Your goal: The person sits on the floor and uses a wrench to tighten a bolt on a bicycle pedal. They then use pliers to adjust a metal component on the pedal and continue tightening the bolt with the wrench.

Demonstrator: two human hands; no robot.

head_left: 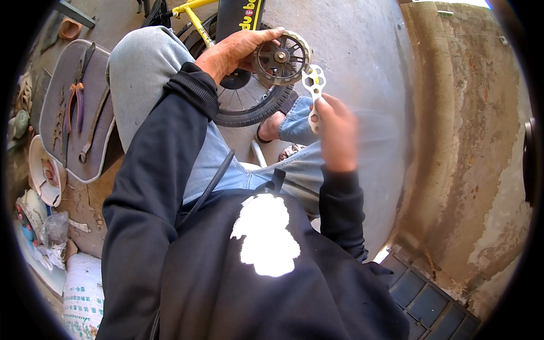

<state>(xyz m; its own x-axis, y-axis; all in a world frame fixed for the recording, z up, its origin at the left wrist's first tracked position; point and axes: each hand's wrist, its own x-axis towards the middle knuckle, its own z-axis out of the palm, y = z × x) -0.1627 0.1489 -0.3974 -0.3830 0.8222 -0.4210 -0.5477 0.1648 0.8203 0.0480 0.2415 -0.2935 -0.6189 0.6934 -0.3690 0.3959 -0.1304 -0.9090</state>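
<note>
My left hand (241, 50) grips a small training wheel (281, 55) by its rim, thumb along the top edge. The wheel has a grey tyre, dark spokes and a bolt at its hub. In my right hand (339, 133), smeared by motion, is a flat silver multi-hole spanner (315, 85). Its wide head is close beside the wheel's right edge; whether they touch I cannot tell. Behind the wheel stands a bicycle with a yellow frame (197, 25) and a black spoked wheel, whose tyre (241, 120) is partly hidden by my left hand and the training wheel.
On the left, a grey padded seat (51, 122) bears pliers (75, 107), a wrench (93, 127) and other long tools. Beside it are a white bowl (35, 164) and a white sack (83, 289). A worn wall (464, 141) and a dark metal panel (422, 294) bound the right side.
</note>
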